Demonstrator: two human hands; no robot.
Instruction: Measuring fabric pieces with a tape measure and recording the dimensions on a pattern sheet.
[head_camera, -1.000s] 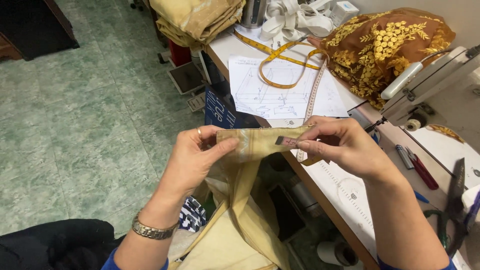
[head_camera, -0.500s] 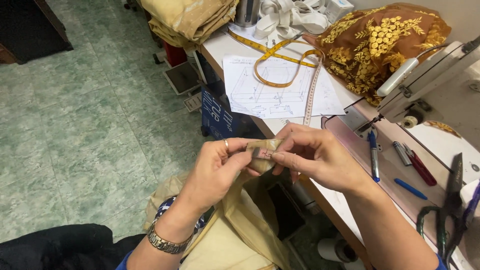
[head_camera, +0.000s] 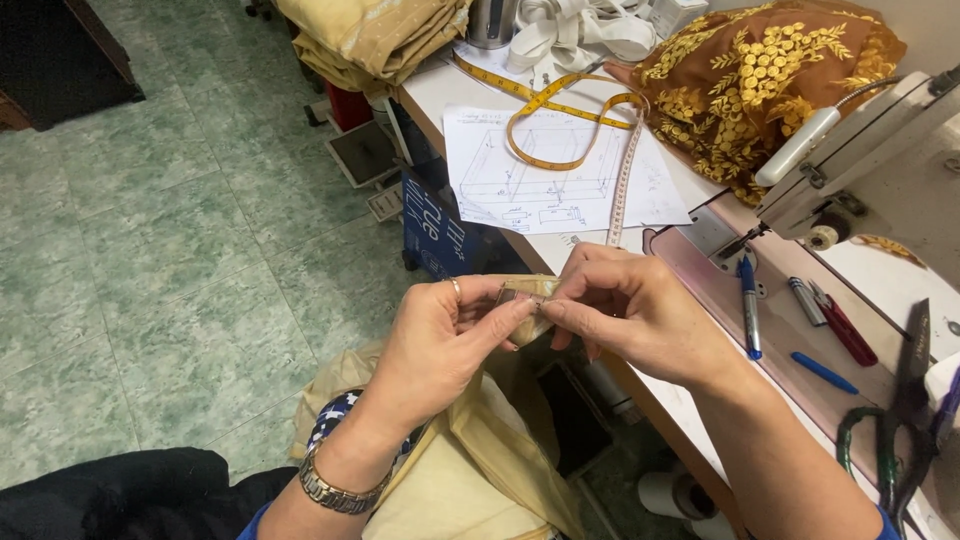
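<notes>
Both hands meet in front of the table's near edge, pinching a folded strip of tan fabric (head_camera: 525, 300); the left hand (head_camera: 440, 345), ring on one finger and metal watch at the wrist, closes thumb and forefinger on the fold's left end; the right hand (head_camera: 630, 310) grips the right end with its fingertips; the rest of the cloth hangs down onto the lap. On the tabletop (head_camera: 440, 95), a yellow tape measure (head_camera: 545, 110) loops over a sheet with a drawing (head_camera: 550, 185); gold-embroidered fabric (head_camera: 770, 85) lies by the far edge; a blue pen (head_camera: 748, 305) rests beside the sewing machine (head_camera: 860, 150); scissors (head_camera: 895, 430) lie at the right edge.
</notes>
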